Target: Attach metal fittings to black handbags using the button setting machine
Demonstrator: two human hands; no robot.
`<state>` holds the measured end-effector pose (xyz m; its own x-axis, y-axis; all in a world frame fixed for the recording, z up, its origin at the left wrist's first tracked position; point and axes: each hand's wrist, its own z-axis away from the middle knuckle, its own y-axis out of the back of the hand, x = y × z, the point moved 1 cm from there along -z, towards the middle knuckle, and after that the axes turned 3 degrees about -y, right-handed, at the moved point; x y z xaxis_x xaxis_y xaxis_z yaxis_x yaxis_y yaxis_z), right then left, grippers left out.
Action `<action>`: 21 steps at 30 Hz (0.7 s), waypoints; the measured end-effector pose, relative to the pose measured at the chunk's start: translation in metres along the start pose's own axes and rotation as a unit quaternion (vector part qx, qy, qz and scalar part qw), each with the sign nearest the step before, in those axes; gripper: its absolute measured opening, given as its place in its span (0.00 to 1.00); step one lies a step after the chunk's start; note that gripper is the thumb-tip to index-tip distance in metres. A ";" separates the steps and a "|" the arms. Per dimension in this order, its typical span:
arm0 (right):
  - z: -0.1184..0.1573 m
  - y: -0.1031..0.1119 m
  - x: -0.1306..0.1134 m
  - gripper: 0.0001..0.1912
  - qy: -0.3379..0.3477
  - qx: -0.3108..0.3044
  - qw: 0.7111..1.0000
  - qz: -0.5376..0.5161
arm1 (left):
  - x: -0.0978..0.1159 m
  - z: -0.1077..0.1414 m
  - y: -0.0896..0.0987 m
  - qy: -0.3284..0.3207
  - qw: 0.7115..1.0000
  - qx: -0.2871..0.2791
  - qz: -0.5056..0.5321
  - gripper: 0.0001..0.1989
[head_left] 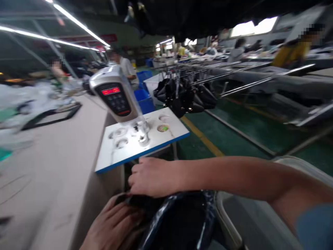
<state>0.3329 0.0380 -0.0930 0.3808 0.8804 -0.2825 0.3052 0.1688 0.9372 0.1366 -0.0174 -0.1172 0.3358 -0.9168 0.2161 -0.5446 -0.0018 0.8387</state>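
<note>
My left hand [114,222] is low in the view, its fingers closed on a piece of black fabric [145,200]. Just above it, my right hand [153,177] reaches in from the right with curled fingers, also closed on the black fabric; its fingertips are partly hidden. Beneath my right forearm lies a black bundle with a shiny, plastic-like edge [158,222]. Beyond my hands stands a machine head [111,93] with a red digital display, over a white, blue-edged table [156,139]. Motion blurs much of the picture.
A long worktable [57,156] runs along the left, with a dark frame-shaped item [52,116] on it. Black pieces [184,97] hang from a metal rack [260,80] ahead. Blue bins [143,99] stand behind the machine, and a pale container [249,215] is at right. Several people work farther off.
</note>
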 end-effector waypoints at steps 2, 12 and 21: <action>0.008 -0.001 -0.004 0.11 0.027 0.021 0.999 0.021 | 0.020 0.013 0.007 0.037 0.999 -0.008 -0.025 0.04; 0.028 -0.056 0.023 0.12 -0.232 -0.132 0.815 -0.514 | 0.071 0.012 0.007 0.004 0.998 -0.031 0.063 0.09; 0.008 -0.110 0.033 0.16 -0.215 0.021 0.892 -0.397 | 0.008 0.038 -0.012 0.198 0.964 -0.006 0.179 0.05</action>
<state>0.3187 0.0449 -0.2071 0.3268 0.2388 -0.9144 0.6561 0.6391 0.4013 0.1162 -0.0399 -0.1448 0.3966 -0.6336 0.6643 -0.6723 0.2922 0.6801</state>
